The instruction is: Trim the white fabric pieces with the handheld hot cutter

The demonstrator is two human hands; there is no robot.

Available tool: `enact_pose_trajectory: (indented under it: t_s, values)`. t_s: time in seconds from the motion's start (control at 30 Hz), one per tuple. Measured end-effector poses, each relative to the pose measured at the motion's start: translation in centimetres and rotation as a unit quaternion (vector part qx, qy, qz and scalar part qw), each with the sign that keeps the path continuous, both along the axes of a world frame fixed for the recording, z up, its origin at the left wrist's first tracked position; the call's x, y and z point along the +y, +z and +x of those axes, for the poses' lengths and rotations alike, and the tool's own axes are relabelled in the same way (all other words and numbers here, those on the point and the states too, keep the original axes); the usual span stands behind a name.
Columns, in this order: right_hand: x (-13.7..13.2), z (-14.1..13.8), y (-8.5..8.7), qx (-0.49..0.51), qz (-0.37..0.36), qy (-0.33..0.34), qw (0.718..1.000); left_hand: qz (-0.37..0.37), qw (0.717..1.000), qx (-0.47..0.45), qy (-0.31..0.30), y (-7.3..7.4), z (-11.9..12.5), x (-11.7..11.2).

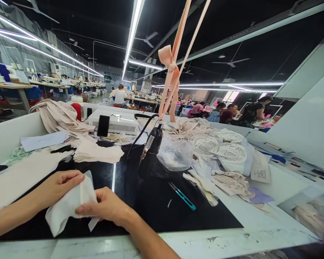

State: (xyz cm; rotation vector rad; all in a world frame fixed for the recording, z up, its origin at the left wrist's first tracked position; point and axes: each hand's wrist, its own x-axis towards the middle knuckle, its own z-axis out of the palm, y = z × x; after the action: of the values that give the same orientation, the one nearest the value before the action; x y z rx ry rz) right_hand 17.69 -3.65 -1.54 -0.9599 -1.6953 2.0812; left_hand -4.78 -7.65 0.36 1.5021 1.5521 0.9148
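A white piece of fabric [67,210] is held between my two hands over the left front of the black mat [162,216]. My left hand [66,181] pinches its upper edge, thumb and fingers together. My right hand [106,208] grips the other side, with the thumb lying on top and the fingers behind the cloth. A paler strip runs down the fabric between the hands. Farther right on the mat lie teal thread snips [184,198], beside a small white scrap [169,203]. A black handheld tool [152,144] hangs from peach fabric strips [172,72] at the mat's centre.
Stacked cream fabric pieces [97,151] lie behind my hands, near a white vented box [116,122] and a dark phone [103,126]. On the right are a clear plastic bag [175,154] and printed fabric pieces [229,153]. Other people work at tables farther back.
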Motion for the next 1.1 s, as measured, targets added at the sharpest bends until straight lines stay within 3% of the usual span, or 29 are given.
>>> enact_pose_trajectory:
  t_s: [0.27,0.53,0.67,0.8,0.97,1.1]
  values:
    - [-0.2,0.0,1.2,-0.029,0.027,0.009,0.999,0.000,1.000,-0.017,-0.017,-0.8,0.0,0.3]
    - [-2.1,3.2,1.8,-0.151,0.115,-0.049,0.981,0.092,0.982,0.132,-0.098,-3.2,0.0,2.9]
    - [-2.8,4.8,2.1,-0.205,0.185,-0.089,0.957,0.226,0.945,0.209,-0.109,-3.4,0.9,2.6]
    - [-3.1,5.4,2.4,-0.239,0.225,-0.107,0.938,0.339,0.883,0.267,-0.186,-4.1,2.5,0.6]
    - [-3.9,6.6,2.5,-0.265,0.229,-0.109,0.930,0.355,0.850,0.288,-0.264,-5.1,3.5,-1.1]
    - [-4.6,8.9,2.6,-0.263,0.218,-0.100,0.934,0.354,0.845,0.299,-0.267,-5.3,3.4,-1.5]
